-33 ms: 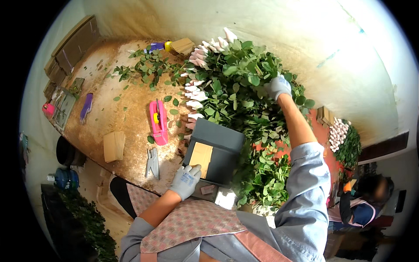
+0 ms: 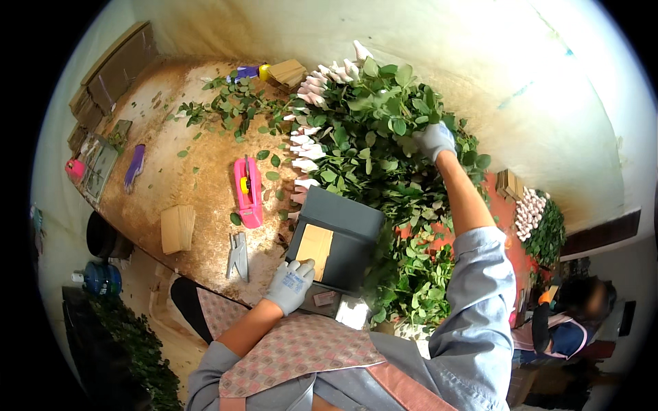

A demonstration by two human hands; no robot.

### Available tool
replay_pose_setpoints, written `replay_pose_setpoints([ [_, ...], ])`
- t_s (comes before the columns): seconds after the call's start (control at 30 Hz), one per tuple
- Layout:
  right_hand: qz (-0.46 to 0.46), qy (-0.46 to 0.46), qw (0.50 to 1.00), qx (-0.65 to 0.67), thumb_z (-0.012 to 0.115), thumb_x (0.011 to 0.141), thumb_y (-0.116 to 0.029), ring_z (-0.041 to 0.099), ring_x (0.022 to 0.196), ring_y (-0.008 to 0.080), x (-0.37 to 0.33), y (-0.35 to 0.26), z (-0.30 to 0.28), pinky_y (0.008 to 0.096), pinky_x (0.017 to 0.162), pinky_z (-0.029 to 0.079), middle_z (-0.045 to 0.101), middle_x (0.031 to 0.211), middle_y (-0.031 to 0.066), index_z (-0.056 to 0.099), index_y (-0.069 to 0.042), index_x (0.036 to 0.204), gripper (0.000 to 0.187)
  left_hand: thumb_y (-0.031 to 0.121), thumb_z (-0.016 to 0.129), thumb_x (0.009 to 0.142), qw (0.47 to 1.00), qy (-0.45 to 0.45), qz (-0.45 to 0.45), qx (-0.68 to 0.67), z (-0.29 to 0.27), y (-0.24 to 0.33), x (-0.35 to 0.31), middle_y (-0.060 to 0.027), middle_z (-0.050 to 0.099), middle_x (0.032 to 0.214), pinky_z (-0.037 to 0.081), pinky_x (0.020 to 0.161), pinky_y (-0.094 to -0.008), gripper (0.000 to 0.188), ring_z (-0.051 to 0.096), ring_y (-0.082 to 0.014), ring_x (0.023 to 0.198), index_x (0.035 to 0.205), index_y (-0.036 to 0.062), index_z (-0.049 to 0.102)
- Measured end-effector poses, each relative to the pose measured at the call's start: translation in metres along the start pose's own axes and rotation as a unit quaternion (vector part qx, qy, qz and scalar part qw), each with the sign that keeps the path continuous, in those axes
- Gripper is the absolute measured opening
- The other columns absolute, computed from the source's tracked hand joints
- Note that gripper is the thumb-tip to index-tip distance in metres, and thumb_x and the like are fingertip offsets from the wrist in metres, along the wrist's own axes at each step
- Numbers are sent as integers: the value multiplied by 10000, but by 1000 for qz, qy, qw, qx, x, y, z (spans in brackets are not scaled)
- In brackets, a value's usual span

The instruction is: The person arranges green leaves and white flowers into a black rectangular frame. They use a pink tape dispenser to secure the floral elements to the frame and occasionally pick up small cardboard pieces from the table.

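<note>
Blue printing (image 2: 294, 279) is seen on the gloved left hand (image 2: 288, 285), by which cardboard (image 2: 317, 244) just below centre is touched, while leafy stems (image 2: 394, 127), upper centre, are touched by the right hand (image 2: 436, 141), neither grip's closure being discernible.

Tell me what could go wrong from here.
The right hand is in among the leaves and might tear some. The card on the black stand could slide if the left hand pushes it. The grey tool lies near the table's front edge and might get knocked off.
</note>
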State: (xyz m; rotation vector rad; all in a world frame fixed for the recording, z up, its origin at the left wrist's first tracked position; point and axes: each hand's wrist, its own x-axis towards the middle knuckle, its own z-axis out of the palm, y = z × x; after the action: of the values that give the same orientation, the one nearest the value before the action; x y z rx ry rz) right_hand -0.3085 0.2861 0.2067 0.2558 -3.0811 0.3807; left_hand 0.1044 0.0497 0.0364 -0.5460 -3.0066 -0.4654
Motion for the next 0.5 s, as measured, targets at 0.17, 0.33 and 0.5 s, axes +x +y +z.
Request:
replay_pose_setpoints([
  [0.17,78,-42,996,-11,714,819,-531,670,1152,383,15,40,31,494,983,492,703,1204,249,730,-3,1153,625,120,573,859,1000,-10,9,23,3,0,6,-54,622,1313,471,816,-384,271,600,-220,1002,1109,86,670],
  [0.33,-7,204,961,-187,671,831,-391,599,1194,344,-8,16,-10,519,1078,363,643,1265,163,724,-95,1125,420,130,564,864,1000,0,6,27,7,-1,3,-53,635,1327,478,817,-388,281,606,-224,990,1116,79,679],
  [0.5,-221,411,883,-44,667,846,-159,611,1001,384,-32,5,-74,496,915,446,662,1077,169,662,-78,1099,266,127,575,846,1000,4,-7,19,7,0,-1,-58,637,1344,480,836,-398,285,605,-235,999,1106,85,685],
])
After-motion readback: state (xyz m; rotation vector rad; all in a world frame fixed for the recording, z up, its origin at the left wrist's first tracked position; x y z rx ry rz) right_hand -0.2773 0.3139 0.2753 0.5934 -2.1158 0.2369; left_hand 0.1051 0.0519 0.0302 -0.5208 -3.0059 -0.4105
